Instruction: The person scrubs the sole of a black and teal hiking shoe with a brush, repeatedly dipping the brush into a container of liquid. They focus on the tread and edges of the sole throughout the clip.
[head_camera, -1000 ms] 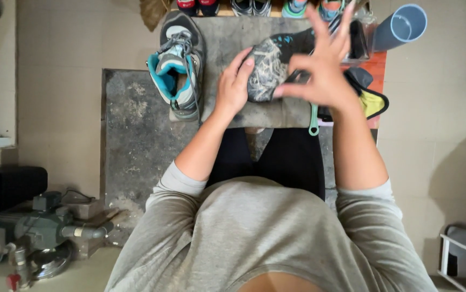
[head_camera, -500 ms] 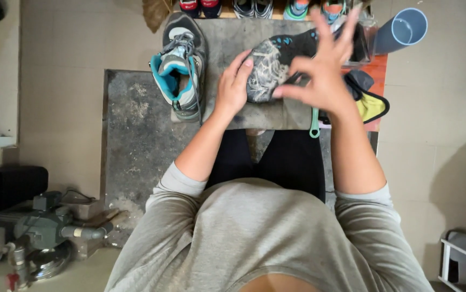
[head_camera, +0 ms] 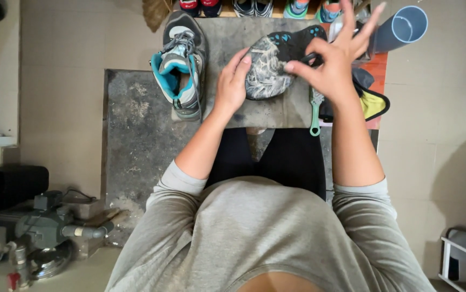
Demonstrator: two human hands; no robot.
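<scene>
Far to the left of the left hand, on the floor, sits a grey-green machine (head_camera: 38, 235) with a hose and a round metal base. Nearer, just to the left of that hand, a grey and teal sneaker (head_camera: 181, 67) stands upright, laces up, straddling the edge of the bench (head_camera: 281, 111) and the dark mat (head_camera: 135, 140) beside it.

The left hand (head_camera: 232, 86) lies curled against the toe end of a black shoe (head_camera: 276, 62), fingers (head_camera: 241, 62) pressed on its scuffed, pale-smeared sole, thumb hidden underneath; it grips the shoe from the left. The shoe lies sole up on the bench, between the two hands, its teal-dotted heel end pointing away and to the right.

The right hand (head_camera: 333, 67) meets the shoe from the right. Its thumb and forefinger are pinched together at the sole's edge, while the other three fingers fan out, open and raised. What the pinch holds is too small to tell.

Just below the right hand, a green-handled brush (head_camera: 314, 116) lies on the bench edge. To the right of that wrist rests a black and yellow cloth item (head_camera: 371, 103), and beyond the fingertips a pale blue tube (head_camera: 403, 27) lies with its open mouth towards the camera. A row of shoes (head_camera: 254, 6) lines the far edge, beyond both hands.
</scene>
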